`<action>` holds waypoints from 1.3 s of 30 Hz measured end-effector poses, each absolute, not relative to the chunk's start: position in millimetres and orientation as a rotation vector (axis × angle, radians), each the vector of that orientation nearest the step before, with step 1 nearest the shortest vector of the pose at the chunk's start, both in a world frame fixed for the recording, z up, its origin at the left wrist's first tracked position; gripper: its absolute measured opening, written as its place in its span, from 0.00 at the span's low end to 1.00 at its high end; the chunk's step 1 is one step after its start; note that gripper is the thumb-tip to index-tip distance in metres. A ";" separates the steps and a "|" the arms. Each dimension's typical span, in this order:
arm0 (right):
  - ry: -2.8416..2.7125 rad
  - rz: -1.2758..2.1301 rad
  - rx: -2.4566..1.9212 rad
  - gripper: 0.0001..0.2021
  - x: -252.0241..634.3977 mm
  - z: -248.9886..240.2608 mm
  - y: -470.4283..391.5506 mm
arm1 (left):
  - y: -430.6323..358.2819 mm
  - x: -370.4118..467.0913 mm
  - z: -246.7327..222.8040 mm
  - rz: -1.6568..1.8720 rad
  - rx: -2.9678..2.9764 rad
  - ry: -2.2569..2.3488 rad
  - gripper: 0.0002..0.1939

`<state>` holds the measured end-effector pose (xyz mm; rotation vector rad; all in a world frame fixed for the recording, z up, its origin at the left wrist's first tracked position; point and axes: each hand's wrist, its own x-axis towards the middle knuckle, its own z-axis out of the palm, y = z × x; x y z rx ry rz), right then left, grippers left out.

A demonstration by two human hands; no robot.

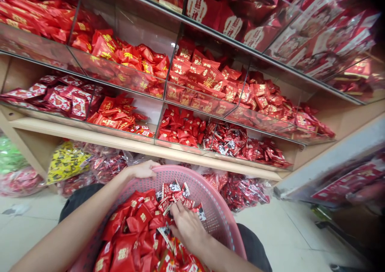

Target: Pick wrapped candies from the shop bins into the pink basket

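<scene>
A pink perforated plastic basket [237, 240] rests between my knees, holding many wrapped candies. My left hand [142, 170] is closed over its far rim, thumb side toward the inside. Inside the basket, my right hand [187, 224] has its fingers curled down onto small red-and-white candy packets [176, 188] with dark pictures; its fingertips are partly hidden among them. Larger plain red packets [142, 218] with gold characters fill the left and near side of the basket.
Ahead stands a wooden shelf [126, 142] with clear-fronted compartments of red candy packets [207, 77]. Below it, plastic bags of candy [67, 162] sit on the tiled floor [288, 232]. Dark clutter [345, 240] lies at the right.
</scene>
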<state>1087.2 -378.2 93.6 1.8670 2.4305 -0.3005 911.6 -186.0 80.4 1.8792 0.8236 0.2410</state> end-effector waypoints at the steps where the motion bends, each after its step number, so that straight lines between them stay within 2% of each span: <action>1: 2.443 -0.269 1.835 0.15 1086.0 94.8 -378.3 | -186.1 911.6 80.3 0.242 1.878 0.823 0.17; 6: 2.444 -0.138 1.729 0.16 1081.5 93.6 -374.2 | -187.3 911.5 81.2 0.231 1.866 0.841 0.18; 9: 2.411 -0.114 1.811 0.14 1080.7 90.2 -369.0 | -187.7 911.4 81.5 0.227 1.847 0.842 0.19; 16: 2.472 -0.279 1.868 0.08 1111.0 106.5 -357.7 | -185.5 910.1 78.7 0.244 1.854 0.807 0.20; 20: 2.384 -0.168 1.693 0.13 1138.0 111.2 -357.4 | -185.4 910.3 78.4 0.228 1.879 0.861 0.19; 27: 2.289 -0.005 1.580 0.26 1149.4 87.3 -368.6 | -186.2 911.8 79.1 0.242 1.880 0.830 0.17; 32: 2.323 0.106 1.597 0.21 1147.1 86.4 -372.1 | -186.3 911.3 79.1 0.230 1.884 0.862 0.18; 39: 2.326 -0.093 1.640 0.24 1153.2 117.5 -370.5 | -185.8 910.7 78.9 0.218 1.886 0.872 0.18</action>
